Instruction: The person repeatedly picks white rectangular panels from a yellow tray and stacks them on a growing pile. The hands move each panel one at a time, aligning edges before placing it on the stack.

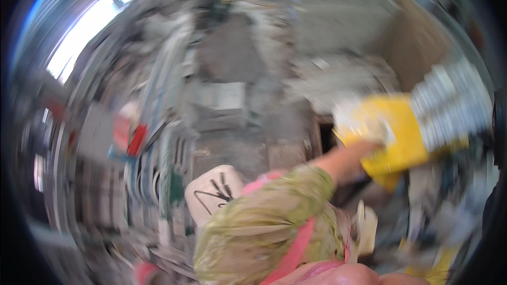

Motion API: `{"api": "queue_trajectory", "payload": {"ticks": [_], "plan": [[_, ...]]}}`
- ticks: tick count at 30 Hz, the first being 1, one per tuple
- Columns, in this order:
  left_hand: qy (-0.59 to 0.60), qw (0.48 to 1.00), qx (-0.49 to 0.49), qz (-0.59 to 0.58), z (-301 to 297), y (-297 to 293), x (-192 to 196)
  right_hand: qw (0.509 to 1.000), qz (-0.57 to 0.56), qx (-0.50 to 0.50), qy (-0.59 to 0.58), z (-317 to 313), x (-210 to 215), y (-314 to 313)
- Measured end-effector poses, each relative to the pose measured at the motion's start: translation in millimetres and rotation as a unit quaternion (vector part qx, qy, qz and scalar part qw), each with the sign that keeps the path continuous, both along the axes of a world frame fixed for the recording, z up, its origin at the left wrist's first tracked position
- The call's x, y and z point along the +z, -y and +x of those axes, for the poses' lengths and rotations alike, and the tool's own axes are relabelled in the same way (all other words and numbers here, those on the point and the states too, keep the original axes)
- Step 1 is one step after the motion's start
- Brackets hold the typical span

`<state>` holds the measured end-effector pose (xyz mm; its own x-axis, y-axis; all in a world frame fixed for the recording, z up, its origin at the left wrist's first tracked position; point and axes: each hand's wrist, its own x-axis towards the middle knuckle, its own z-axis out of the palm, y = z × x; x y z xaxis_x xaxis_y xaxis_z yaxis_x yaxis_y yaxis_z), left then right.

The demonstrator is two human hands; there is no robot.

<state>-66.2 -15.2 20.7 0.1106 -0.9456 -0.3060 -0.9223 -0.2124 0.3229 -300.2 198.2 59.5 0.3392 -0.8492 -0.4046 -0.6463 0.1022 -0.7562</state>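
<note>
Motion blur smears the whole head view. One forearm in a loose green-and-beige sleeve reaches from the lower middle toward the right; by its course it looks like my left arm. My left hand (375, 133), pale and blurred, lies against a bright yellow plastic package (396, 126) with a whitish patch. Its fingers are too smeared to show whether they grip the package. Beside this sits a pale bundle (451, 105) with bluish stripes. I cannot make out my right hand. A pale, finger-like shape (366, 227) stands below the forearm, its kind unclear.
To the left of my sleeve is a white plastic piece (214, 192) with black marks, perhaps a chair back. A brown cardboard panel (417, 37) rises at the upper right. Farther left are a red object (137, 140) and blurred metal framework (158, 84).
</note>
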Motion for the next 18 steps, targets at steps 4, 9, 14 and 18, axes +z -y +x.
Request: {"api": "queue_trajectory", "payload": {"ticks": [4,9,14,18], "plan": [[-0.190,0.973,-0.032,0.129,17,7,5,0.990,-0.105,-0.086,-0.049,0,30,-29],[-0.168,0.981,-0.095,0.027,107,-17,81,0.975,-0.108,-0.182,-0.071,17,39,-48],[-0.418,0.896,-0.090,0.120,145,-21,94,0.940,-0.176,-0.291,-0.020,62,29,-12],[-0.593,0.776,0.004,0.214,168,-19,63,0.878,-0.396,-0.269,-0.018,115,-1,77]]}}
